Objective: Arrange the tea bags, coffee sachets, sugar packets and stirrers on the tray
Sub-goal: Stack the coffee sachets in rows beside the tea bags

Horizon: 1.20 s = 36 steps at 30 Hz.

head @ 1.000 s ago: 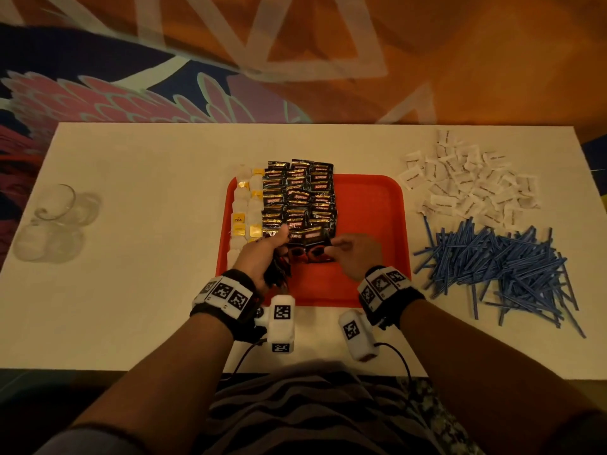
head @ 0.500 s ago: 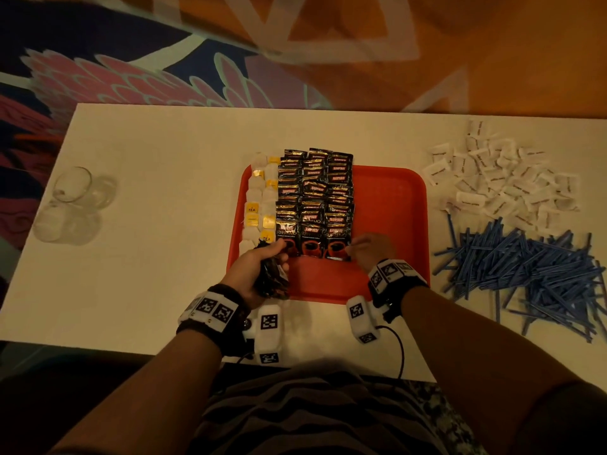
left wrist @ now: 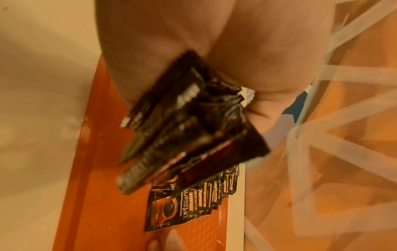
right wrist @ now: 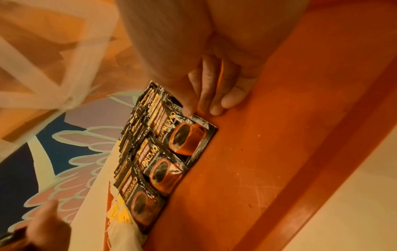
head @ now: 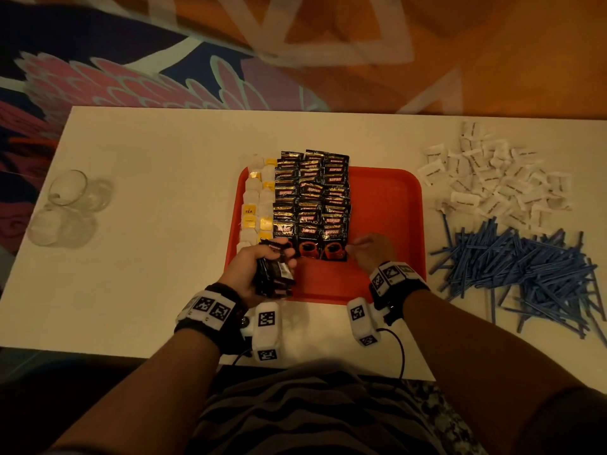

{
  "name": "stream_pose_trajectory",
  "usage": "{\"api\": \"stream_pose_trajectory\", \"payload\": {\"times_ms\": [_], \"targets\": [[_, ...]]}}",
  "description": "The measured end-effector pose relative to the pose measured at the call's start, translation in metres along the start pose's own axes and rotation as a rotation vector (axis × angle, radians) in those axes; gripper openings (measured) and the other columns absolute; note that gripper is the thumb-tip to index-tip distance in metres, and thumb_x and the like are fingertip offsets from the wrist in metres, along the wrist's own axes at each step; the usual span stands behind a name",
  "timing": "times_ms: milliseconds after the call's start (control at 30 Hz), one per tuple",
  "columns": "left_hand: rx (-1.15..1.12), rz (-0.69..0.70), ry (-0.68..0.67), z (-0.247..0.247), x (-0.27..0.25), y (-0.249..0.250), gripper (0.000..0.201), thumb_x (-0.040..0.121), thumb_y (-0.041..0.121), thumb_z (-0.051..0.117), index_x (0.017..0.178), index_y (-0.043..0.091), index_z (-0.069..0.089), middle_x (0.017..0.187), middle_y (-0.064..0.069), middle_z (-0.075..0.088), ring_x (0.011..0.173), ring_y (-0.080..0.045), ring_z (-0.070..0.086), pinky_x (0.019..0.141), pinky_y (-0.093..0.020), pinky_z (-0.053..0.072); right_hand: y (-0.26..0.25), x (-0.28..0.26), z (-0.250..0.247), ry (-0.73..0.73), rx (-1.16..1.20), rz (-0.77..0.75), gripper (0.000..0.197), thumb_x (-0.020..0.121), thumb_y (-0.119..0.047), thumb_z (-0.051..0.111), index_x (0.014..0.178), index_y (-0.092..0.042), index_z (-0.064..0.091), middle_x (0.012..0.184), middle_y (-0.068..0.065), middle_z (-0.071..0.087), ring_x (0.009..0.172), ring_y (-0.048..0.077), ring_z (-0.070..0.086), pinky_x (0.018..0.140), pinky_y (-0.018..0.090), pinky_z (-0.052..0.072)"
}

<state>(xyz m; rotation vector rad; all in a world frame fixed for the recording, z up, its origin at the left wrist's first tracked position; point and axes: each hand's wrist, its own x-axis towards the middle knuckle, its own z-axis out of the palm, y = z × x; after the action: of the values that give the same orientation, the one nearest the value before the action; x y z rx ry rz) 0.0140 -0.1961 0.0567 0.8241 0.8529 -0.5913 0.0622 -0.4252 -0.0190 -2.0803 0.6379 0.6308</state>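
From the head view we see the whole spread: our left hand (head: 253,270) grips a stack (head: 274,277) of glossy black sachets over the near left corner of the red tray (head: 387,198). Between our hands, three sachet columns (head: 312,205) run away from us, overlapping like shingles, with pale tea bags (head: 256,205) beyond the left hand. Right of our right hand (head: 372,249) lie white sugar packets (head: 492,182) and thin blue stirrers (head: 522,267) on the table (head: 157,224).

The left wrist view adds the stack (left wrist: 182,125) fanned out, crinkled foil edges pointing at the tray.

The right wrist view alone shows our fingertips (right wrist: 217,108) extended, holding nothing, touching the nearest sachet (right wrist: 184,134) at its edge, on the scratched tray floor (right wrist: 268,152).
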Motion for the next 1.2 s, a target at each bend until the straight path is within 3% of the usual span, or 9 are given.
{"api": "stream_pose_trajectory", "payload": {"times_ms": [133, 200, 267, 367, 633, 733, 867, 1100, 1200], "targets": [[0.097, -0.016, -0.03, 0.009, -0.003, 0.006, 0.036, 0.096, -0.002, 0.04, 0.103, 0.007, 0.074, 0.105, -0.014, 0.075, 0.095, -0.026, 0.071, 0.09, -0.046, 0.053, -0.013, -0.014, -0.007, 0.017, -0.043, -0.112, 0.015, 0.085, -0.033, 0.07, 0.097, -0.023, 0.066, 0.096, -0.009, 0.064, 0.091, 0.009, 0.059, 0.067, 0.02, 0.042], [0.14, -0.004, -0.066, 0.013, -0.005, 0.01, 0.033, 0.096, -0.003, 0.045, 0.121, 0.002, 0.066, 0.118, -0.018, 0.07, 0.097, -0.028, 0.073, 0.08, -0.046, 0.06, -0.025, -0.025, -0.009, -0.014, 0.001, -0.201, 0.017, 0.086, -0.035, 0.07, 0.095, -0.021, 0.067, 0.09, -0.01, 0.065, 0.084, 0.007, 0.06, 0.061, 0.018, 0.04], [0.208, 0.018, -0.086, 0.017, -0.006, 0.014, 0.037, 0.093, -0.003, 0.053, 0.129, 0.003, 0.059, 0.119, -0.022, 0.069, 0.094, -0.032, 0.073, 0.071, -0.05, 0.061, -0.04, -0.039, -0.011, -0.149, 0.112, -0.247, 0.022, 0.087, -0.033, 0.07, 0.099, -0.015, 0.067, 0.085, -0.005, 0.068, 0.075, 0.008, 0.062, 0.06, 0.018, 0.046], [0.359, 0.086, -0.045, 0.028, -0.01, 0.019, 0.031, 0.088, -0.002, 0.064, 0.117, 0.007, 0.064, 0.112, -0.025, 0.07, 0.095, -0.041, 0.069, 0.085, -0.064, 0.054, -0.06, -0.061, -0.016, -0.37, 0.242, -0.228, 0.028, 0.084, -0.028, 0.074, 0.103, -0.009, 0.066, 0.088, 0.002, 0.07, 0.073, 0.011, 0.064, 0.06, 0.022, 0.051], [0.445, 0.243, 0.094, 0.055, -0.02, 0.024, 0.03, 0.085, -0.002, 0.072, 0.112, 0.008, 0.065, 0.101, -0.022, 0.072, 0.081, -0.037, 0.07, 0.078, -0.057, 0.059, -0.078, -0.077, -0.017, -0.317, 0.335, -0.176, 0.014, 0.079, -0.011, 0.079, 0.077, -0.014, 0.065, 0.09, 0.005, 0.068, 0.087, 0.018, 0.068, 0.07, 0.027, 0.058], [0.47, 0.255, 0.099, 0.064, -0.026, 0.028, 0.017, 0.086, -0.002, 0.071, 0.094, 0.013, 0.066, 0.09, -0.018, 0.071, 0.081, -0.036, 0.069, 0.082, -0.058, 0.057, -0.082, -0.083, -0.018, -0.364, 0.499, -0.075, 0.014, 0.082, -0.006, 0.076, 0.085, -0.011, 0.063, 0.089, 0.008, 0.067, 0.083, 0.018, 0.066, 0.067, 0.028, 0.057], [0.518, 0.289, 0.115, 0.07, -0.029, 0.032, 0.019, 0.084, 0.0, 0.074, 0.098, 0.011, 0.065, 0.096, -0.019, 0.072, 0.087, -0.036, 0.07, 0.083, -0.057, 0.058, -0.088, -0.09, -0.02, -0.371, 0.612, -0.021, 0.043, 0.079, -0.004, 0.078, 0.117, -0.008, 0.058, 0.108, 0.012, 0.069, 0.09, 0.019, 0.067, 0.068, 0.028, 0.057], [0.593, 0.375, 0.139, 0.074, -0.031, 0.035, 0.024, 0.081, 0.006, 0.08, 0.097, 0.013, 0.063, 0.1, -0.017, 0.07, 0.09, -0.036, 0.07, 0.081, -0.049, 0.06, -0.094, -0.097, -0.029, -0.352, 0.616, -0.054, 0.022, 0.083, 0.0, 0.071, 0.098, -0.014, 0.063, 0.092, 0.003, 0.071, 0.083, 0.016, 0.068, 0.068, 0.028, 0.056], [0.629, 0.381, 0.121, 0.07, -0.032, 0.031, 0.016, 0.083, 0.007, 0.078, 0.095, 0.008, 0.067, 0.096, -0.016, 0.071, 0.083, -0.033, 0.071, 0.071, -0.041, 0.059, -0.096, -0.096, -0.031, -0.353, 0.618, -0.039, 0.027, 0.085, -0.003, 0.07, 0.11, -0.008, 0.061, 0.103, 0.009, 0.071, 0.087, 0.022, 0.068, 0.068, 0.033, 0.057]]}}
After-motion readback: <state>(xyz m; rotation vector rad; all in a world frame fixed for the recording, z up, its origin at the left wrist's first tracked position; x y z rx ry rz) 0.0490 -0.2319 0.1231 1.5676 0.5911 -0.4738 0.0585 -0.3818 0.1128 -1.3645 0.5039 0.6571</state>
